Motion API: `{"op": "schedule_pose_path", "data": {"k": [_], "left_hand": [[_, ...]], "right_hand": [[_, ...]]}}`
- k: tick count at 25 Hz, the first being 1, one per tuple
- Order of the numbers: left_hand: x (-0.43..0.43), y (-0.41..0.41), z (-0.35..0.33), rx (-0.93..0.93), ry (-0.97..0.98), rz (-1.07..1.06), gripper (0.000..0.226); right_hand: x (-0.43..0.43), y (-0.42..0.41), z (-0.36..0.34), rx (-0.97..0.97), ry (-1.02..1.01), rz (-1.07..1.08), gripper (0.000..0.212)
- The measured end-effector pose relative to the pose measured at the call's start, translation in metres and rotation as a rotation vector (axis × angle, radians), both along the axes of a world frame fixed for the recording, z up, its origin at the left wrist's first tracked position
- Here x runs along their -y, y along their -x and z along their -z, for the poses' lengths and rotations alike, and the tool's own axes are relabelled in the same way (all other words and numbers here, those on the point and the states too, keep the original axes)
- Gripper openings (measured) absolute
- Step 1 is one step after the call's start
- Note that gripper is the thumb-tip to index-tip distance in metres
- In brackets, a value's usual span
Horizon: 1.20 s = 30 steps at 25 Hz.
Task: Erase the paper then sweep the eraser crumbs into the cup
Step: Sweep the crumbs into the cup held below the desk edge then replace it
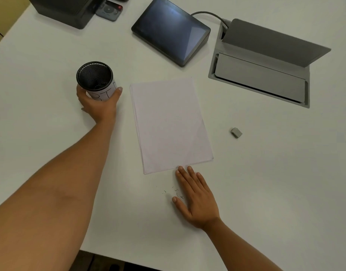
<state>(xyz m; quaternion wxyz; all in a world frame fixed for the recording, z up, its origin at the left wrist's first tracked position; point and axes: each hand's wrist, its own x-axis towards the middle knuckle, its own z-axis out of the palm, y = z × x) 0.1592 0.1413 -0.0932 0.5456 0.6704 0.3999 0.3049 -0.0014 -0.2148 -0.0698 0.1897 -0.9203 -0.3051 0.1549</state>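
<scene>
Cup, black mesh, stands on the desk left of the paper, the left hand curled round its near side. Eraser crumbs lie just off the paper's near edge, the right hand flat beside them, fingers straight, fingertips at that edge; the eraser lies apart, right of the paper.

Cup: black metal mesh, fine weave, white paper label round the outside. Paper: matt white, smooth, thin stack. Table: white, smooth, matt with a faint sheen. Eraser: grey, matt, ribbed top. Tablet: glossy dark screen, reflections on it. Hatch: grey, matt, metal-look lid. Box: black, matt, looks plastic.
</scene>
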Motion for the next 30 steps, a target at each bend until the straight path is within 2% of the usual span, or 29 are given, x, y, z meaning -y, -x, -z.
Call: {"op": "schedule_pose_path", "data": {"k": [7,10,12,17,22,26,28,30], "left_hand": [[-0.008,-0.001,-0.008,-0.029,0.004,0.02,0.09],[0.016,0.024,-0.019,0.033,0.014,0.043,0.094],[0.043,0.053,-0.027,0.061,0.031,0.122,0.096],[0.104,0.167,-0.042,-0.058,0.027,0.339,0.096],[0.145,0.279,-0.067,-0.187,0.087,0.359,0.093],[0.159,0.339,-0.083,-0.184,0.061,0.398,0.092],[0.162,0.358,-0.088,-0.19,-0.003,0.46,0.09],[0.164,0.377,-0.087,-0.201,-0.038,0.53,0.093]], "right_hand": [[0.0,-0.001,0.002,0.011,-0.024,0.015,0.068],[0.0,-0.001,0.003,0.011,-0.014,0.015,0.068],[0.0,-0.001,0.003,0.009,-0.003,0.007,0.069],[-0.001,0.0,0.001,0.009,0.065,-0.067,0.077],[0.002,0.007,-0.001,0.019,0.139,-0.271,0.085],[-0.002,0.032,-0.003,-0.021,0.113,-0.435,0.087],[-0.003,0.036,-0.009,-0.088,0.045,-0.541,0.088],[-0.005,0.022,-0.016,-0.131,-0.047,-0.554,0.087]]}}
